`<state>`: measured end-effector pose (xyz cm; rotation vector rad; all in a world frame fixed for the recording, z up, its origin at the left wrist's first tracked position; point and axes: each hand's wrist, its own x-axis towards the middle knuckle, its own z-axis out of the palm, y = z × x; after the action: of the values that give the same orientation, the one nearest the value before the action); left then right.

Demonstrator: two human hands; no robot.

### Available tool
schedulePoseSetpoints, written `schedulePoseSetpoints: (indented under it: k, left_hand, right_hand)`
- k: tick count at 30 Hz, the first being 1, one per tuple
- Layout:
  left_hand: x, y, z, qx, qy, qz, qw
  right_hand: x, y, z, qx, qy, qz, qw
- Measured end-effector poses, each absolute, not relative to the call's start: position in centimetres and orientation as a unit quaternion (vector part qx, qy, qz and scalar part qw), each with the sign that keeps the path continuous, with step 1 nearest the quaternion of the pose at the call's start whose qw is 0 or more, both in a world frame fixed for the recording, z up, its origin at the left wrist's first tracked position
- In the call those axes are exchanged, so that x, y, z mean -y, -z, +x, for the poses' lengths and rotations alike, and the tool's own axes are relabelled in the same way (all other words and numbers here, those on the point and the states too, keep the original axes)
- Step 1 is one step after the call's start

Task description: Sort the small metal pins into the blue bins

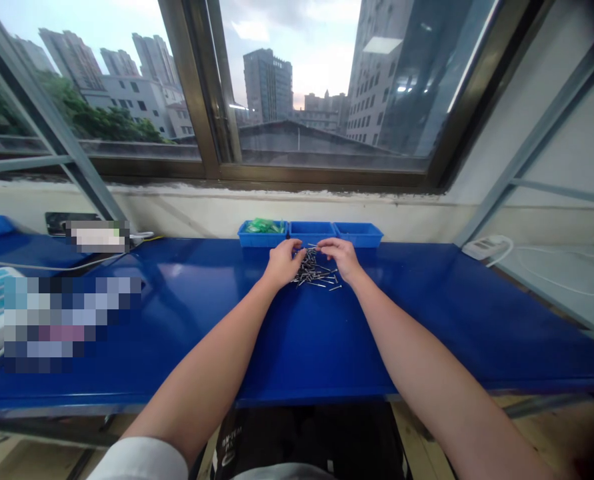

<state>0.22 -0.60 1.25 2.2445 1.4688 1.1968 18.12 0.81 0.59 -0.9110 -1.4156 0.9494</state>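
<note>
A loose pile of thin metal screws (315,272) lies on the blue table, with several strays at its front right. My left hand (283,263) curves around the pile's left side, its fingers bent and thumb close to them; whatever those fingers hold is too small to make out. From the right, my right hand (345,259) reaches over the pile's back edge. Its thumb and index finger are pinched on what looks like one screw, pointing left toward my left hand. Just behind both hands stand three joined blue bins.
Green plastic packets fill the left bin (263,235); the middle bin (311,231) and right bin (359,233) stand beside it against the wall. A white power strip (487,247) with a cable lies at right. Metal frame posts rise on both sides. Blurred items lie at left.
</note>
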Motion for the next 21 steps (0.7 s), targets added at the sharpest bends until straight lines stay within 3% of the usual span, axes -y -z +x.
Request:
schedulePoseSetpoints:
  k: [4, 12, 21]
  left_hand:
    - [0.7, -1.0, -0.2, -0.535, -0.332, 0.777, 0.006]
    - [0.5, -0.7, -0.3, -0.554, -0.242, 0.797, 0.015]
    - [0.4, -0.3, -0.2, -0.558, -0.205, 0.804, 0.026]
  right_hand:
    - [-1.2, -0.5, 19.0, 0.634, -0.304, -0.418, 0.575]
    - [-1.2, -0.5, 20.3, 0.669, -0.052, -0.567, 0.479]
    - [-1.8, -0.1, 19.5, 0.718, 0.010, -0.607, 0.340]
